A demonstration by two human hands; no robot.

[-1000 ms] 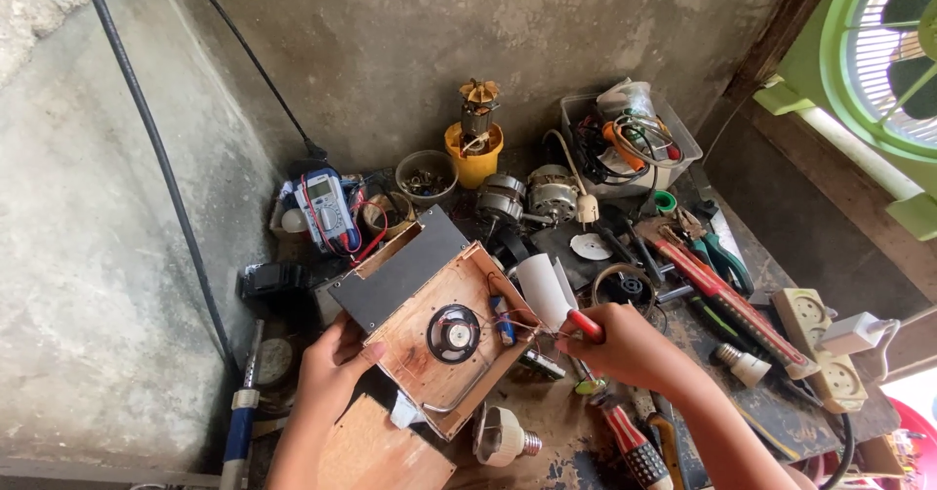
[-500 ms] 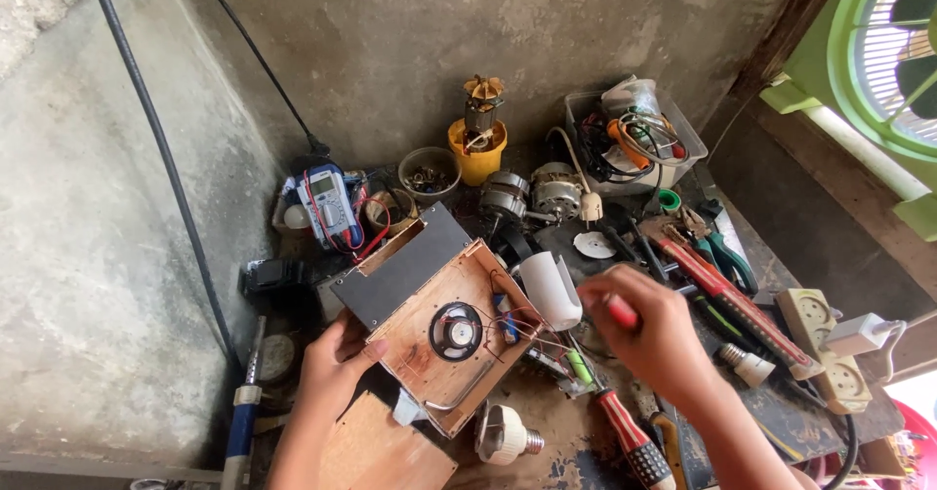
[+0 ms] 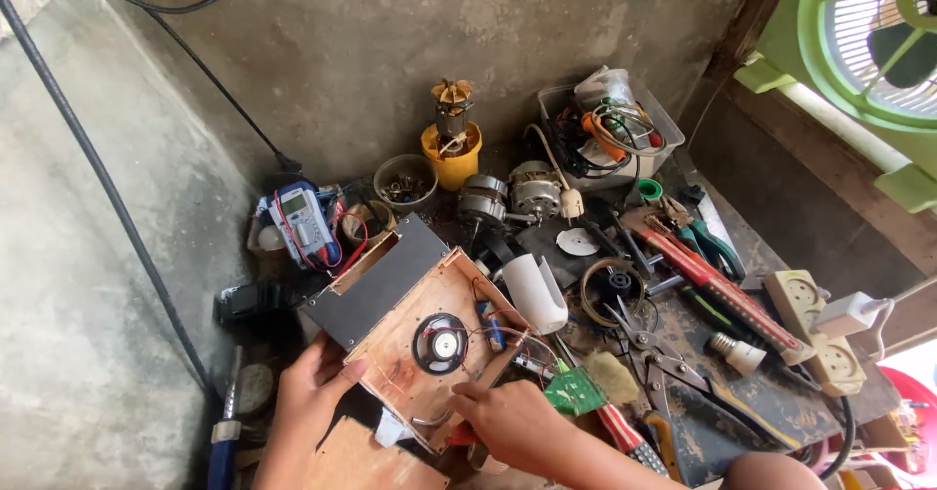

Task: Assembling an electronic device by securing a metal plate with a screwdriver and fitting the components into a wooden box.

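Observation:
An open wooden box (image 3: 400, 368) lies tilted on the bench, with a small round speaker (image 3: 439, 344) and thin wires inside and a dark panel (image 3: 376, 290) on its far side. My left hand (image 3: 310, 397) grips the box's near left edge. My right hand (image 3: 508, 422) rests at the box's lower right edge, fingers closed around a red-handled screwdriver (image 3: 460, 435), most of which is hidden under the hand. A green circuit board (image 3: 573, 390) lies just right of that hand. A white cylinder (image 3: 535, 293) leans against the box's right side.
A multimeter (image 3: 305, 219), a bowl of small parts (image 3: 405, 180), a yellow cup holding a motor armature (image 3: 452, 143), an electric motor (image 3: 517, 195), a clear bin of wires (image 3: 610, 124), pliers (image 3: 649, 348), a long red tool (image 3: 712, 275) and a power strip (image 3: 820, 334) crowd the bench. Concrete walls stand behind and to the left.
My right hand has moved down and left with the red-handled screwdriver, from beside the white cylinder to the box's lower right edge. The left hand keeps its hold.

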